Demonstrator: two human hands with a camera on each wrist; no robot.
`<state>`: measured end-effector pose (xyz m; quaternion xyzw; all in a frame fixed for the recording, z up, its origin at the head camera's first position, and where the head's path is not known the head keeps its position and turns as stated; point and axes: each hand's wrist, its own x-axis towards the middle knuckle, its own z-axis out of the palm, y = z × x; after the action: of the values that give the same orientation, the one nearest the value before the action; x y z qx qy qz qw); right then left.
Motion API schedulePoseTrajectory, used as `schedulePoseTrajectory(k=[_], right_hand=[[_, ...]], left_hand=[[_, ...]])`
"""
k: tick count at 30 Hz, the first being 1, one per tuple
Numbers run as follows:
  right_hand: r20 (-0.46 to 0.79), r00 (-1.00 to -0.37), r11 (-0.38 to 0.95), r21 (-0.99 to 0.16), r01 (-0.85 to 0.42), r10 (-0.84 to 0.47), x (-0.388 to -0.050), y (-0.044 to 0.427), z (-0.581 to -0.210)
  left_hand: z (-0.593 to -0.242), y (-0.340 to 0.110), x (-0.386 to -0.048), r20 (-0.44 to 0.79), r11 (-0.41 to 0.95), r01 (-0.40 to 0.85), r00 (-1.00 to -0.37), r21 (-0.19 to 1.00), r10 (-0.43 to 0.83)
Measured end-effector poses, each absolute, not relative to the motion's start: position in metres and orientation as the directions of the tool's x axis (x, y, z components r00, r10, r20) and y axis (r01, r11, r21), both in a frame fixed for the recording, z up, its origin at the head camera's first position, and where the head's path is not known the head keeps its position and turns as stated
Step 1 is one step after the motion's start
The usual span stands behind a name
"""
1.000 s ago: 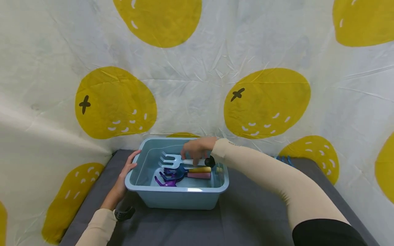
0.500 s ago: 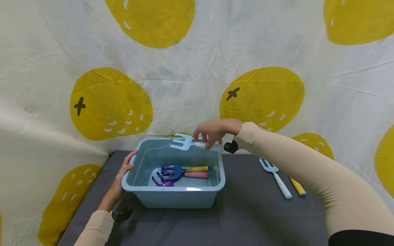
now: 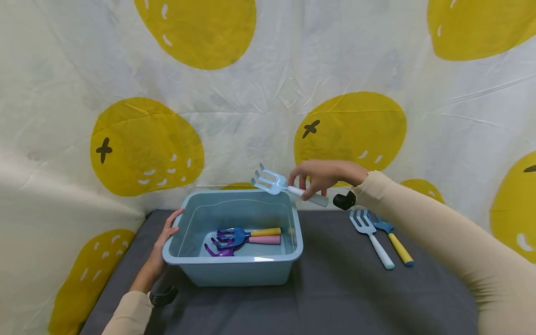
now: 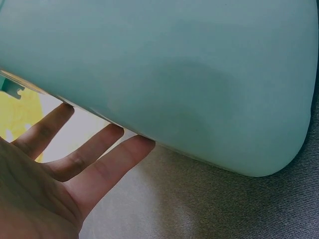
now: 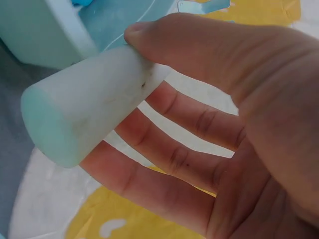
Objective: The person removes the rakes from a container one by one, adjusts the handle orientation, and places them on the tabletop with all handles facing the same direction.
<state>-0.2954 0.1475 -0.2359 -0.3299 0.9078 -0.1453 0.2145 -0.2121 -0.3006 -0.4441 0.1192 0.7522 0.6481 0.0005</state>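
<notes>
My right hand (image 3: 324,176) pinches the white handle of a light blue garden hand fork (image 3: 272,182), held above the right back rim of a blue-grey plastic tub (image 3: 226,267). In the right wrist view the thumb presses on the pale handle (image 5: 94,99) with the fingers beneath it. My left hand (image 3: 161,244) rests against the left side of the tub, and in the left wrist view its straight fingers (image 4: 107,172) touch the tub's edge. Inside the tub lie a dark blue fork (image 3: 237,237) and a purple one (image 3: 222,250), near yellow and pink handles that partly overlap.
Right of the tub, a light blue fork with a pale handle (image 3: 381,251) and a blue fork with a yellow handle (image 3: 399,249) lie side by side on the grey cloth-covered table (image 3: 331,288). A white curtain with yellow fruit prints (image 3: 247,144) hangs behind.
My right hand has taken the light blue fork out of the tub, lifting it up and to the right. The left hand stays at the tub's side.
</notes>
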Motion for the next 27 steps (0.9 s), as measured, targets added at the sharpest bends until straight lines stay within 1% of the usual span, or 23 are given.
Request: schedulePoseTrajectory(k=[11,20,27], right_hand=[[-0.239,-0.759,0.74,-0.52,-0.427,-0.606,-0.287,0.208,-0.271],[-0.214,-0.838,0.725,-0.632,-0.274,-0.503,-0.283,0.258,-0.322],[-0.142,-0.866,0.658,-0.711,-0.248,-0.479,-0.276,0.293,-0.366]], left_hand=[[-0.446,-0.307,-0.212,0.141,0.125,0.168,-0.97,0.978,0.199],[-0.445,-0.307,-0.21,0.146,0.136,0.175,-0.968,0.975,0.202],[-0.444,-0.306,-0.21,0.143,0.135,0.172,-0.969,0.976,0.204]])
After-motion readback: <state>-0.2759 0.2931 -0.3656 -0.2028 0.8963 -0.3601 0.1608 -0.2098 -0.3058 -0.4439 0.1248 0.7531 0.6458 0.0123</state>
